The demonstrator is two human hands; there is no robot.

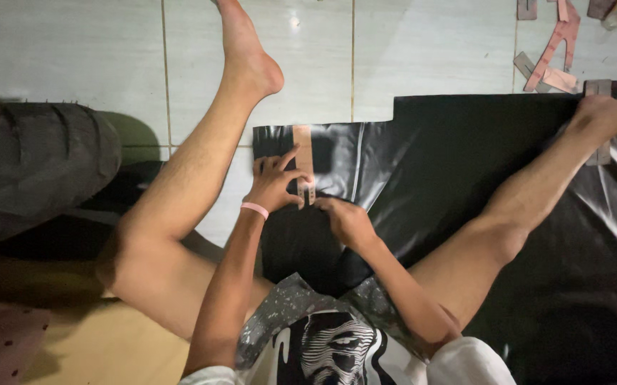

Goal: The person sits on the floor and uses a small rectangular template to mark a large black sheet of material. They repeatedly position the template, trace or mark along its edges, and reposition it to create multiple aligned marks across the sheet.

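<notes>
We are pressing our left hand [274,180], fingers spread flat, on a long tan cardboard strip [303,151] lying lengthwise away across glossy black sheet material [465,164]; our right hand [344,219], fingers curled, is pinching something small and indistinct at its near end.

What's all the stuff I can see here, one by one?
sheet: one, glossy black, spread on the floor between the legs.
template: one, pinkish-brown strip, lying on the sheet under both hands.
cut pieces: several, pinkish-brown, on the tiles at top right.
strip: one, brownish, on the sheet's far edge by the right foot.
tyre: one, dark, at the left edge.
floor: pale tiles with thin joints.
wristband: one, pink, on the left wrist.
left hand: pressing down the template.
right hand: fingertips at the template's near end; whether it holds a tool cannot be told.
legs: two, bare, spread either side of the sheet.
</notes>
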